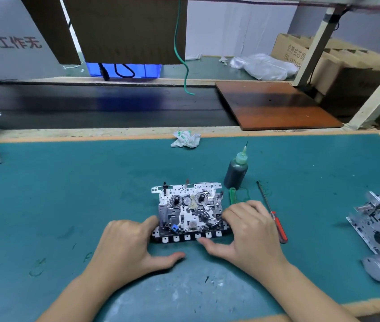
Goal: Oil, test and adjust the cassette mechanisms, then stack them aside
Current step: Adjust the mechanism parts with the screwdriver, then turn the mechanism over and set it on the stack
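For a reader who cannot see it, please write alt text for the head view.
Two bare hands, left hand and right hand, rest against the sides of a silver metal cassette mechanism lying flat on a teal green work mat. Behind it stands a dark oil bottle with a green needle cap; a red-handled screwdriver lies to the right.

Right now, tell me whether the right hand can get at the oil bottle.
Probably yes. The right hand rests on the mechanism, and the oil bottle stands upright just beyond it with nothing between them.
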Demonstrator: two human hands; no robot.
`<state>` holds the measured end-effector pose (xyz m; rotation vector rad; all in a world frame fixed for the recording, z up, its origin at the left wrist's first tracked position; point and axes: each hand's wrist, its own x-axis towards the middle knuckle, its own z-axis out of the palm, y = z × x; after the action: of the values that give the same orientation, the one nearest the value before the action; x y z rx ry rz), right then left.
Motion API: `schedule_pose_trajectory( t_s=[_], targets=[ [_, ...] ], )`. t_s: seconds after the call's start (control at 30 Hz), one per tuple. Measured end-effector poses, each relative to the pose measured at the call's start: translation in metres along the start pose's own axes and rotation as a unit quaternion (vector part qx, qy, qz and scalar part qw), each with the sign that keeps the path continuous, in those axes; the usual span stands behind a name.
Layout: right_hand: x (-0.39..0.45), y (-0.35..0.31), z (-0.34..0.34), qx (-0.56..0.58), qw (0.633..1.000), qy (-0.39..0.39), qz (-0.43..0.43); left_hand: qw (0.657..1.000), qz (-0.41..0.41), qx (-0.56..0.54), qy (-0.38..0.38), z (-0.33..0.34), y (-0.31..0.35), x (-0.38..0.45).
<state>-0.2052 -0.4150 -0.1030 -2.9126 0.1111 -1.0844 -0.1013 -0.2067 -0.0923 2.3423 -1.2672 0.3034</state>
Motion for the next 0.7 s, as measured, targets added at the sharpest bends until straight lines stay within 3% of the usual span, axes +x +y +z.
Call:
schedule_pose_trajectory(
  t_s=[0.43, 0.7],
  targets=[
    [0.000, -0.005, 0.001, -0.016, 1.000, 0.000, 0.011, 0.998, 0.003, -0.050, 0.045, -0.004, 0.000, 0.000],
    [0.005, 0.014, -0.006, 0.020, 0.992, -0.104, -0.069, 0.999, 0.000, 0.005, 0.049, -0.002, -0.001, -0.002]
  ],
)
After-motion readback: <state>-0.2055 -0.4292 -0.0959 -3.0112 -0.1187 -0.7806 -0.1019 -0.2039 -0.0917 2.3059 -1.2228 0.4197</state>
